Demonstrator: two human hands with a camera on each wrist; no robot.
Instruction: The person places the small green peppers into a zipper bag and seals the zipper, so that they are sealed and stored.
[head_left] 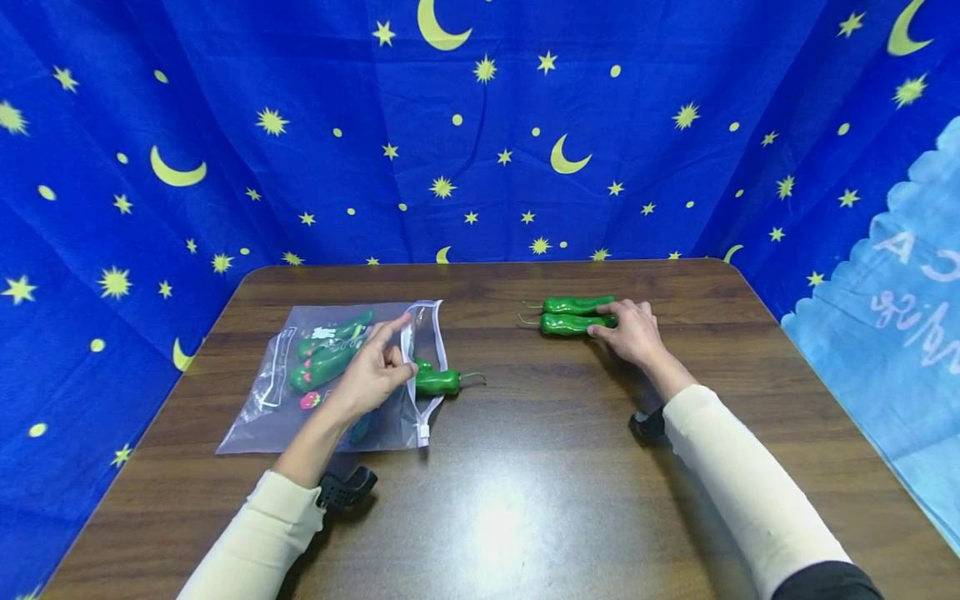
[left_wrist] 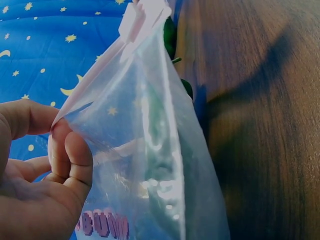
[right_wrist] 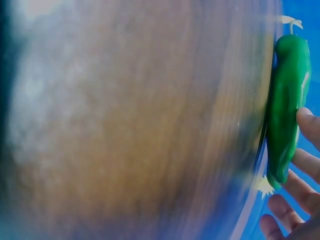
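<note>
Presently, my left hand (head_left: 372, 377) pinches the bag (head_left: 262, 429) at its mouth, toward the table's (head_left: 585, 467) left edge, presumably steadying it; my right hand (head_left: 632, 331) pinches the nearer pepper (head_left: 564, 324) stem-free end, far pepper (head_left: 572, 306) alongside, toward the far edge.

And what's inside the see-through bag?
Inside the bag, green peppers show through the plastic, and one pepper's stem end sticks out of the opening. The left hand covers part of the bag, so I can't tell exactly how many.
</note>
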